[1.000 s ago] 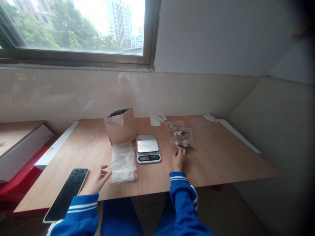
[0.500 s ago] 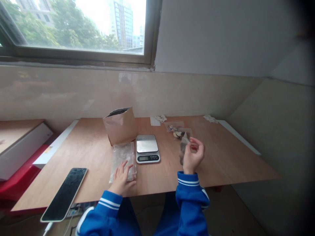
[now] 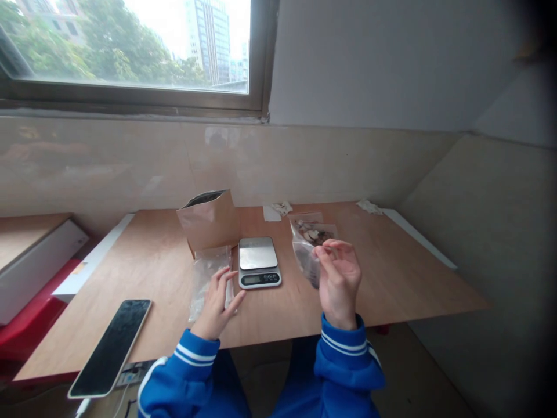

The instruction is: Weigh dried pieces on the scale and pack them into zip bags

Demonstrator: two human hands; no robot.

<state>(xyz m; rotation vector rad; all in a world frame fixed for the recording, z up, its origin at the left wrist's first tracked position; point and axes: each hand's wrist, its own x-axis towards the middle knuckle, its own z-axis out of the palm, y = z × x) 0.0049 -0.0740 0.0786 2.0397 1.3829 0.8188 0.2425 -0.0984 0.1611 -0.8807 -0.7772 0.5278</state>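
Pinched in my right hand [image 3: 340, 278] is the upper edge of a clear plastic bag [image 3: 307, 258] with dark contents, raised over the table to the right of the scale. My left hand [image 3: 217, 302] has its fingers spread above the flat clear plastic bags [image 3: 204, 278] and holds nothing; whether it touches them I cannot tell. Between my hands stands a digital kitchen scale [image 3: 260, 261] with a bare metal plate. Behind the raised bag lie more small clear bags [image 3: 314, 233] with pale and dark dried pieces.
An open brown paper pouch [image 3: 209, 223] stands behind the flat bags. At the front left, a phone [image 3: 111, 348] with a charging cable reaches over the table edge. A white paper [image 3: 272, 213] and crumpled scraps [image 3: 369, 206] lie along the back of the wooden table [image 3: 404, 273].
My right hand has turned, and the bag in it now spreads out to the left. My left hand has shifted slightly right and up, its fingers spread. The view has shifted a little.
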